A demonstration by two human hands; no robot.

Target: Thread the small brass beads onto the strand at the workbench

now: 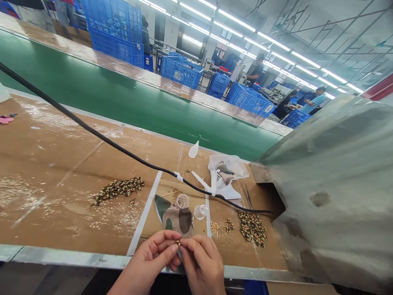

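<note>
My left hand [153, 256] and my right hand [202, 262] meet at the near edge of the workbench [61, 164]. Both pinch one tiny dark ring-shaped part [178, 243] between their fingertips. Just beyond my hands lies a camouflage cloth scrap [175, 217]. Two small clear cups [182, 201] stand behind it. A pile of small ring parts [118, 189] lies to the left, and another pile [252, 227] to the right.
A black cable [92, 131] crosses the bench diagonally. A clear plastic tray [229, 166] and white plastic pieces sit at the back. A green conveyor belt [138, 106] runs behind. A grey covered machine [331, 184] fills the right. Blue crates and other people stand far off.
</note>
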